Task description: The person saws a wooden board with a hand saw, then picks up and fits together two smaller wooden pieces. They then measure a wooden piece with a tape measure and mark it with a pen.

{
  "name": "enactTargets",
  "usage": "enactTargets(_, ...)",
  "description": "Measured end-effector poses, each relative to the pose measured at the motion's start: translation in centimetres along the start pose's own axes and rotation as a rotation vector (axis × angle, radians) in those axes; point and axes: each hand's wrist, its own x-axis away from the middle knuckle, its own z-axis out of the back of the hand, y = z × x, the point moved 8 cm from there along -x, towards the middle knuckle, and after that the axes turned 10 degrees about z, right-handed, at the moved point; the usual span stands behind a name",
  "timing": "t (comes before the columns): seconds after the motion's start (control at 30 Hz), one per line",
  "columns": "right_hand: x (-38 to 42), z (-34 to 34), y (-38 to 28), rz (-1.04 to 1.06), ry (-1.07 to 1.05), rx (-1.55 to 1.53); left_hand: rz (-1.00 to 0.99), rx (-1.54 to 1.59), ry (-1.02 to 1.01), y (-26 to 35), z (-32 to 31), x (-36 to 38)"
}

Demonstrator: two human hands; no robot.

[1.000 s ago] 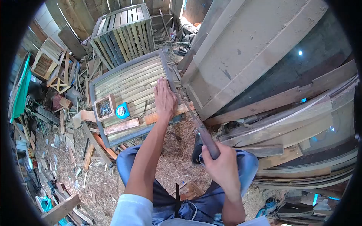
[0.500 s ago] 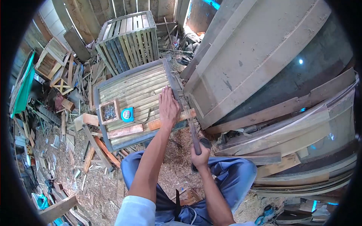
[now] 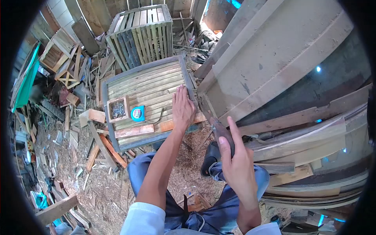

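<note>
The largest item is the slatted surface (image 3: 137,84) in front of my knees; its raised frame bounds a ribbed, uneven bed. Next in size is the bladed tool (image 3: 223,135), in my right hand (image 3: 237,164) at the surface's near right corner. Expect a stiff tool with moderate weight; take hold at the dark handle, clear of the blade. Tooth detail is too small to tell. The wood strip (image 3: 167,125) lies along the near side of the surface, its right end projecting past the frame. It should be light, rigid and prone to sliding on the slats; press it down well inboard of that end. A shorter plank (image 3: 135,131), the nail box (image 3: 126,107) and the tape measure (image 3: 137,113) sit to its left.

My left forearm extends forward, wrist crossing the strip; the left hand (image 3: 183,107) lies flat, fingers straight and together. My right forearm angles inward from below. The right index finger points forward off the handle, the thumb bears on it, and the remaining fingers are hidden, presumably wrapped around it.
</note>
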Motion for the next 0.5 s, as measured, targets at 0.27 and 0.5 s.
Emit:
enactTargets(0.27, -3.4, -7.4, 8.5, 0.193, 0.223, 0.069, 0.010, 0.030, -0.048, -0.5, -0.5, 1.1)
enactTargets(0.5, -1.3, -7.1, 12.4, 0.140, 0.232, -0.112, -0.014, 0.029, -0.028, 0.1, -0.6, 0.0)
